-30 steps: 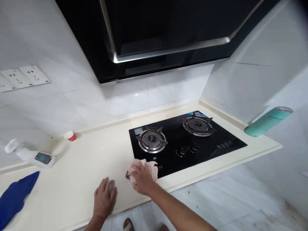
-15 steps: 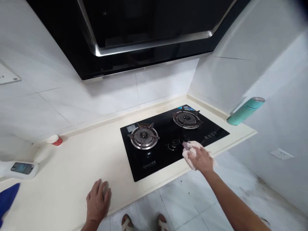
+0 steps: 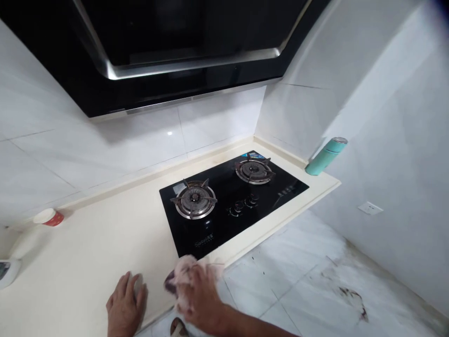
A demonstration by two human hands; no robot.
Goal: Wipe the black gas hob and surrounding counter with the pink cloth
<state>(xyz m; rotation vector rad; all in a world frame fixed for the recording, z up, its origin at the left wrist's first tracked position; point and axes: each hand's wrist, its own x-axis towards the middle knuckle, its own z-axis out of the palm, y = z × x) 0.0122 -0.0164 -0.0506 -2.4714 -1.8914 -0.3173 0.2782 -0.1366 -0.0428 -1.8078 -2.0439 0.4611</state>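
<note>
In the head view my right hand [image 3: 201, 295] is closed around a pale pink cloth [image 3: 184, 270] with a dark patch. The cloth is at the counter's front edge, by the near left corner of the black gas stove [image 3: 224, 234]; motion blurs it a little. To its left, my left hand [image 3: 125, 299] rests on the cream countertop [image 3: 115, 234], fingers spread and nothing in it. The stove carries a left burner [image 3: 195, 199], a right burner [image 3: 255, 171] and two control knobs [image 3: 239, 206] between them, near the front.
A green bottle [image 3: 324, 158] stands at the counter's right end against the wall. A red and white paper cup [image 3: 51, 217] is at the back left, with a white device [image 3: 10, 271] at the left edge. The black range hood [image 3: 168, 89] hangs low over the stove.
My right hand has swept the cloth left along the counter's front, from near the knobs to the stove's near left corner. The view has shifted right; my left hand still rests on the counter.
</note>
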